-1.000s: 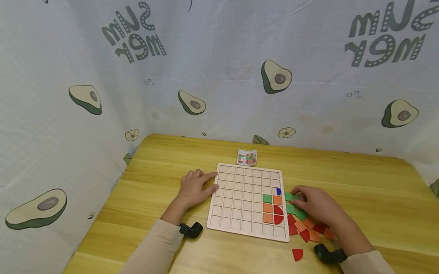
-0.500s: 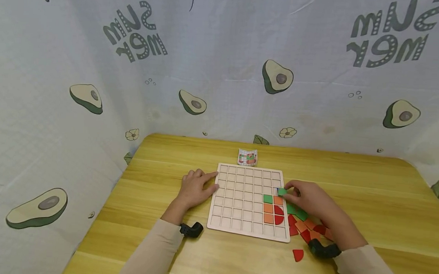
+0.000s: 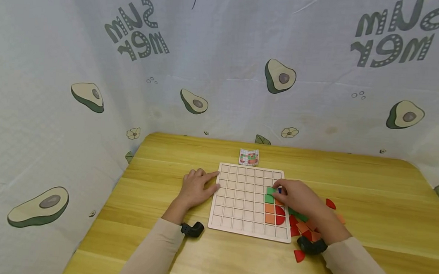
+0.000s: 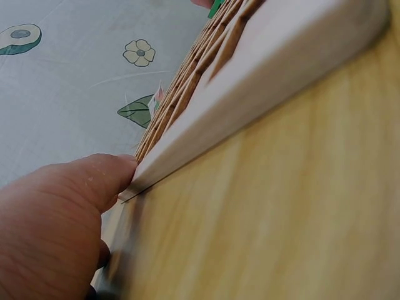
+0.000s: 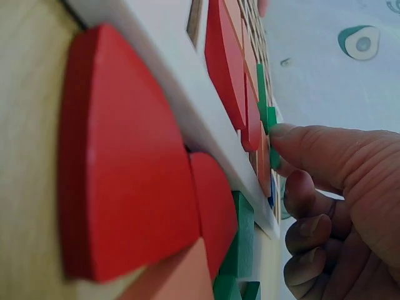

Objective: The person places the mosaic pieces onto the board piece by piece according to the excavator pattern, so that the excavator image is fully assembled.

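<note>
A pale wooden grid board [image 3: 235, 200] lies on the table. My right hand [image 3: 300, 197] pinches a green square tile [image 3: 271, 191] between thumb and fingers, over the cell just behind another green tile [image 3: 269, 199] set in the board. Orange squares [image 3: 269, 218] and red quarter-round tiles [image 3: 280, 219] sit in cells near the right edge, and part of a blue piece [image 3: 280, 190] shows beside my right fingers. My left hand [image 3: 195, 189] touches the board's left edge with thumb and index fingertip; the left wrist view shows the thumb [image 4: 106, 178] against that edge.
A small curled pattern card [image 3: 248, 157] stands behind the board. Loose red, orange and green tiles [image 3: 305, 228] lie in a heap at the board's right, partly under my right wrist. One red quarter-round [image 3: 299, 256] lies apart, nearer the front. A printed curtain [image 3: 230, 71] hangs behind the table.
My right hand has picked up a green tile from the heap and carried it left over the board. The left hand has stayed on the board's edge.
</note>
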Demonstrator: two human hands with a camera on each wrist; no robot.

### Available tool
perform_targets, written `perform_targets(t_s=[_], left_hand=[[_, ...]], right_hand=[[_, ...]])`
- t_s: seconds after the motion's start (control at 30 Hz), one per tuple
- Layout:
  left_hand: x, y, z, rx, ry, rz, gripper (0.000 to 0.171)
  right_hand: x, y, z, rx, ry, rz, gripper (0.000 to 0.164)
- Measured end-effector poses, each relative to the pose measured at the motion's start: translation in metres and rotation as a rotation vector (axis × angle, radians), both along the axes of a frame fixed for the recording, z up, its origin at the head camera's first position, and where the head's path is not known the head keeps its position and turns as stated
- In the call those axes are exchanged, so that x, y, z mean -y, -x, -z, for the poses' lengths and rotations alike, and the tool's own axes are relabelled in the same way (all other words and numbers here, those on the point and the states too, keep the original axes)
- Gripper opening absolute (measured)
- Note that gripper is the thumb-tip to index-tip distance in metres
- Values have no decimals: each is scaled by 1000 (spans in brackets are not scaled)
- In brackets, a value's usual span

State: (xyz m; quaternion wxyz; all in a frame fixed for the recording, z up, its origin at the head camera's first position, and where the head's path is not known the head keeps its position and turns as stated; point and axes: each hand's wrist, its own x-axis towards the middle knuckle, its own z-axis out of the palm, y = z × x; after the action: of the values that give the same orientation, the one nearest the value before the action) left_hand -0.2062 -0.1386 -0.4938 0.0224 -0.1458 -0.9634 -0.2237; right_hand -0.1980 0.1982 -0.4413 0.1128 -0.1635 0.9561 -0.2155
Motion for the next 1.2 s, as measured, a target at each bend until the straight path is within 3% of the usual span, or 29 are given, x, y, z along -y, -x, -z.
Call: perform_targets(t_s=[0.27, 0.53, 0.8, 1.2], left_hand=[[0, 0, -1, 3, 3, -2, 50], [0, 0, -1, -5, 6, 5, 50], [-1, -1, -1, -10, 1, -1, 50], [0, -2, -2, -9, 7, 6, 51]], right_hand=[[4, 2, 0, 16, 4, 0, 30], [0, 2, 3, 38, 33, -21, 47], [-3, 1, 4, 28, 48, -39, 47], [-7, -5, 2, 85, -24, -20, 52]])
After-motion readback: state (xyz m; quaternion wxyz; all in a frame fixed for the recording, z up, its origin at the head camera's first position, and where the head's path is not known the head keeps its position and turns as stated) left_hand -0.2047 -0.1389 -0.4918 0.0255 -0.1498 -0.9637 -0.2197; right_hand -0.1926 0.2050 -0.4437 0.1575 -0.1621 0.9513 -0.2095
